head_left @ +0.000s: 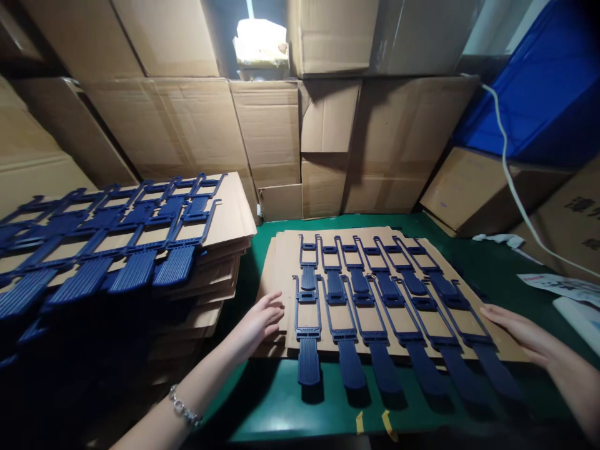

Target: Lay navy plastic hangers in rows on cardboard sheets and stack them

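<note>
Dark blue plastic frames with ribbed paddle ends (309, 362) lie in two rows on a cardboard sheet (281, 262), the front row's paddles sticking out past its near edge. My left hand (265, 319), a chain bracelet on its wrist, is beside the left edge of the sheet with its fingers apart and nothing in them. At the right edge, my right hand (520, 334) has its fingers stretched out along the cardboard, seemingly touching it; its thumb is hard to make out. More sheets lie under the top one.
On the left rises a tall stack of cardboard sheets (237, 219) bearing similar blue frames (173, 265). Cardboard boxes (187, 131) wall the back of the green table (262, 412). A blue bin (539, 81), a white cable (506, 162) and papers (562, 287) are at right.
</note>
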A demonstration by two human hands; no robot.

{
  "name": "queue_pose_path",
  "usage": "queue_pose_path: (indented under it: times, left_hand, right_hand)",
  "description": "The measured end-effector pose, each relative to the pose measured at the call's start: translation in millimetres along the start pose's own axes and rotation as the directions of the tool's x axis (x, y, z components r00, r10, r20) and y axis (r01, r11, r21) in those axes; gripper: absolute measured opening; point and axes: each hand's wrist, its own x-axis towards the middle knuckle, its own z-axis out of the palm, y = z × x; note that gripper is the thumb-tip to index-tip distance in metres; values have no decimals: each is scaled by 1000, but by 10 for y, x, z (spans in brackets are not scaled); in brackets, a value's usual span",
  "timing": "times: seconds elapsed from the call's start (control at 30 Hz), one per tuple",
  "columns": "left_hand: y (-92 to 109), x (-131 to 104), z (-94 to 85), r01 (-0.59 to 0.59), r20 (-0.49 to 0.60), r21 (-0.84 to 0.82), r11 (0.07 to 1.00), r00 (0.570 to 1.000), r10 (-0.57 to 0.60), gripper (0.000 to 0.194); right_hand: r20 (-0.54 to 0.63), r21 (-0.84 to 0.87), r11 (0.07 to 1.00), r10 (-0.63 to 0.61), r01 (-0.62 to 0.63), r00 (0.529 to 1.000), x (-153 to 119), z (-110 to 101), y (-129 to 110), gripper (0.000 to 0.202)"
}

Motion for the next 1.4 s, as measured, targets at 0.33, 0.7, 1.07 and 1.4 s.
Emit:
queue_pose_path:
  times: [0.33,0.7,1.07,1.4]
  left_hand:
    - [63,191,95,130,-10,-272,954,990,-138,30]
    - [44,281,234,55,142,-270,961,990,-17,19]
    - [-56,336,317,-30,146,-279,960,987,74,25]
    - [283,172,341,-65,150,-281,957,982,111,21]
  right_hand:
    - [274,483,841,117,-242,955,586,-145,265,35]
    - [252,439,879,79,-187,964,745,-68,46,34]
    - [260,421,900,1,-114,966,698,-68,-86,36]
    - [143,446,894,-32,-36,989,580,-273,-411,24]
